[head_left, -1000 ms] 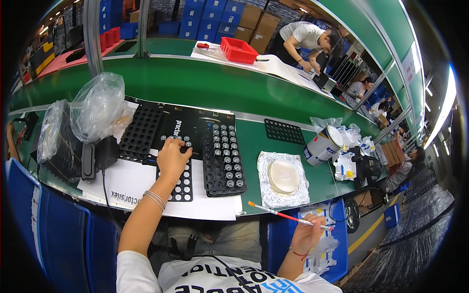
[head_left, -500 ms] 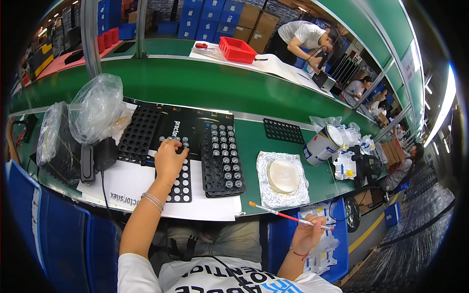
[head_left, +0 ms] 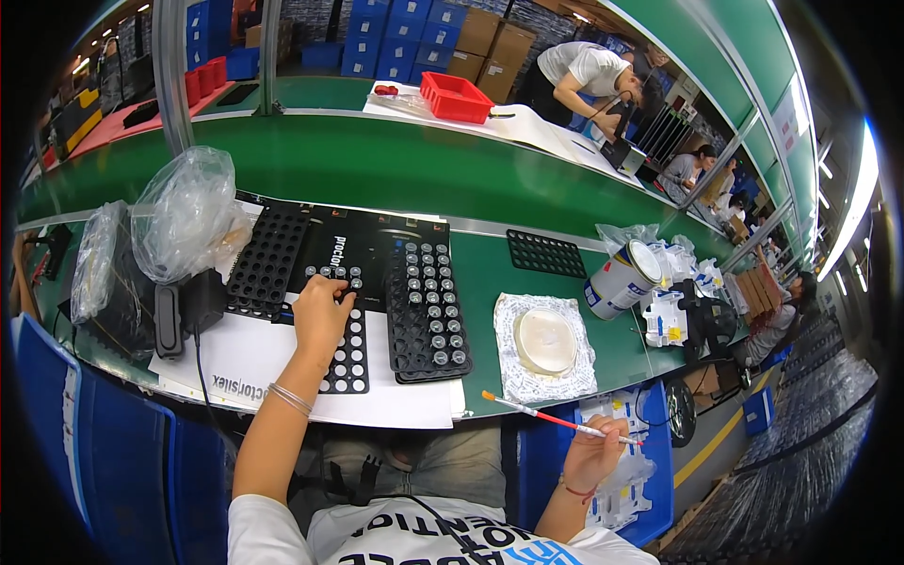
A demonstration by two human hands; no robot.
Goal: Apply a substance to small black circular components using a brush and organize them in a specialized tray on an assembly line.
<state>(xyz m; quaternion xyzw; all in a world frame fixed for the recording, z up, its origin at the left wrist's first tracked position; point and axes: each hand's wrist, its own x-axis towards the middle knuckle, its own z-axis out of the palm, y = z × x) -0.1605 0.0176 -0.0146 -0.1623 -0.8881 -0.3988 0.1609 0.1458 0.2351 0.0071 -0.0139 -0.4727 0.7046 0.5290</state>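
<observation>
Black tray (head_left: 407, 350) partly filled, brush (head_left: 539, 412) in hand

Your black tray bears shiny round pieces (head_left: 432, 298) at its far end and down its right side; pockets at its near left look empty, so the work seems partway. On the smaller tray (head_left: 350, 363), silvery pieces (head_left: 355, 273) sit just beyond your left hand (head_left: 322, 315). Your left fingertips bend together at that row, but you can't tell whether they grip one. Your right hand (head_left: 595, 454) is closed around the brush's red handle, its orange tip pointing left.

Head-worn left fisheye: looks down, close over green workbench (head_left: 477, 275).
</observation>
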